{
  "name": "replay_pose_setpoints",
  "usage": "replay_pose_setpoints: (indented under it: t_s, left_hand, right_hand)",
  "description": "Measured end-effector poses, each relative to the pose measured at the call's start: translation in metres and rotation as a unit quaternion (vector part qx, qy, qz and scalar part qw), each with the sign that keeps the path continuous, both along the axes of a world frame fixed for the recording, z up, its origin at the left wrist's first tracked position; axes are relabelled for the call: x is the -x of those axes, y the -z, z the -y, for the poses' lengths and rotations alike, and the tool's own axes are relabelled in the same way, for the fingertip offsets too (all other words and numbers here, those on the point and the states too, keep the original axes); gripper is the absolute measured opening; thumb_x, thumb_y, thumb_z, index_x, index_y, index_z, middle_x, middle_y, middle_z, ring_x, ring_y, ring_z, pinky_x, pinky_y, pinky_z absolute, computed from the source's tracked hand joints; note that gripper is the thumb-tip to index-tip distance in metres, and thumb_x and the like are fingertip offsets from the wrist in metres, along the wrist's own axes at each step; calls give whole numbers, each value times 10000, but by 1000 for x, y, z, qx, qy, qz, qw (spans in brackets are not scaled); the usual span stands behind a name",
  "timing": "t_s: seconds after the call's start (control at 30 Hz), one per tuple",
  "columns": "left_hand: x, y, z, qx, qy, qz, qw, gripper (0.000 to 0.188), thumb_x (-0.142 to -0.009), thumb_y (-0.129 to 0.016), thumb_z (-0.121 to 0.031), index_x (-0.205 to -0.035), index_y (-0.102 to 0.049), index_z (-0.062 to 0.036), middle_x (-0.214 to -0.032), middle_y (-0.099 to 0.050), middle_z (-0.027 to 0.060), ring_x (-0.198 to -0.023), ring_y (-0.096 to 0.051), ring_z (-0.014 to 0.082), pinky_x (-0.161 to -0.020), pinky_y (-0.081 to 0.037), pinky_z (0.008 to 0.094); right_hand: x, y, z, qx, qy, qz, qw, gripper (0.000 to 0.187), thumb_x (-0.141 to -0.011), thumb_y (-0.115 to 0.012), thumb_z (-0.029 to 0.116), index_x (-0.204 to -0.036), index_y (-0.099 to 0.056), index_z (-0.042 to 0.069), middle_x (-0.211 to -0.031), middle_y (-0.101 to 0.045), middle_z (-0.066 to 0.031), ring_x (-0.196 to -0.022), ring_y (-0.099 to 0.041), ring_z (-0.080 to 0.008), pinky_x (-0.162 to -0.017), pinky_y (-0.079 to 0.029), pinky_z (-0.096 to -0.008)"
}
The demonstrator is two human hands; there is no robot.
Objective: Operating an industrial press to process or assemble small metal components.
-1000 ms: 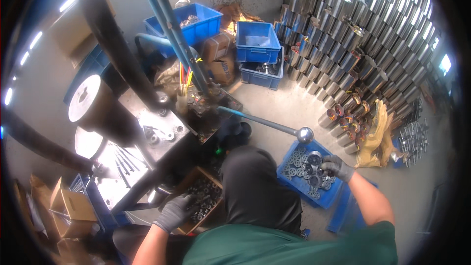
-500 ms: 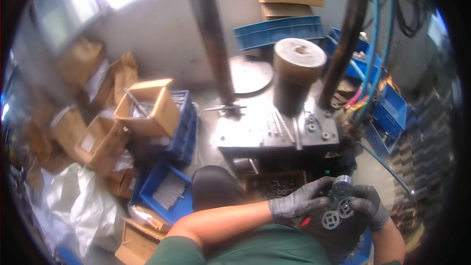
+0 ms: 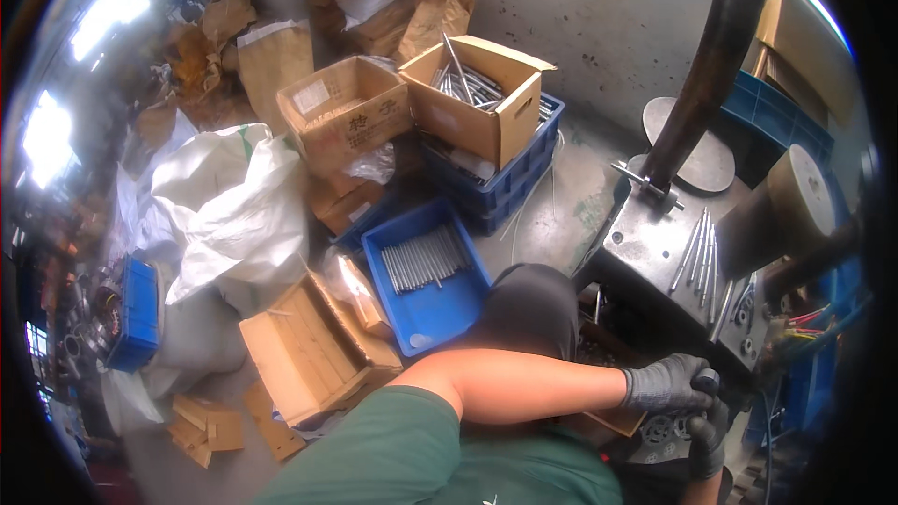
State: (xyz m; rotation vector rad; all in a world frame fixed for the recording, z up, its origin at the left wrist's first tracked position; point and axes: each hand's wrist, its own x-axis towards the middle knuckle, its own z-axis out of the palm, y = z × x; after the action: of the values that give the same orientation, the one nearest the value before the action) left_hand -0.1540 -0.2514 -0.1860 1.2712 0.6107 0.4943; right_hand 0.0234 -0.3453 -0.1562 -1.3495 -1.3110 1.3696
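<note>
My left hand (image 3: 666, 383), in a grey knit glove, is closed with its fingertips on a small round metal part (image 3: 709, 380) at lower right. My right hand (image 3: 708, 440), gloved the same way, grips this part from below, and the two hands nearly meet. Fingers cover much of the part, so its full shape is hidden. Just under the hands, slotted metal discs (image 3: 658, 428) lie over my lap, partly covered by the right hand.
A steel press table (image 3: 645, 257) with thin rods (image 3: 697, 257) and a thick column (image 3: 702, 65) stands ahead right. On the left are a blue tray of rods (image 3: 426, 318), a carton of rods (image 3: 519, 126), an opened carton (image 3: 299, 355) and a white sack (image 3: 234, 196).
The view has swung left, so the press table now sits farther right and more cartons show. My hands have drawn closer together around the round metal part, which they held before too.
</note>
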Motion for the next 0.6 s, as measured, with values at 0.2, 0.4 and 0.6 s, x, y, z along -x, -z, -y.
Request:
replay_pose_setpoints:
  t_s: [0.2, 0.4, 0.6]
  left_hand:
    - [-8, -6, 3, 35, -9, 86, 996, 348, -917, -742, -298, -1062, -633, -1, -919, -676, 98, -863, -672, 190, -744, -566, 354]
    - [-24, 8, 3, -9, -10, 160, 987, 542, -974, -697, -545, -1030, -626, -10, -926, -628, 69, -904, -610, 144, -813, -529, 338]
    - [-31, 23, 11, 141, -32, 220, 965, 574, -936, -728, -618, -1030, -633, -60, -963, -631, 10, -934, -581, 84, -825, -520, 290]
  right_hand:
    - [-9, 9, 3, 23, -28, -66, 997, 772, -735, -835, 593, -1205, -689, -2, -1036, -726, -59, -995, -697, -192, -867, -554, -342]
    - [0, 8, 7, 47, 54, -251, 965, 762, -723, -766, 469, -1222, -614, -87, -1040, -719, -144, -908, -742, -250, -820, -633, -372]
    - [1, 26, 1, 99, 56, -388, 914, 676, -752, -750, 395, -1227, -627, -70, -1043, -717, -153, -936, -735, -249, -826, -624, -372]
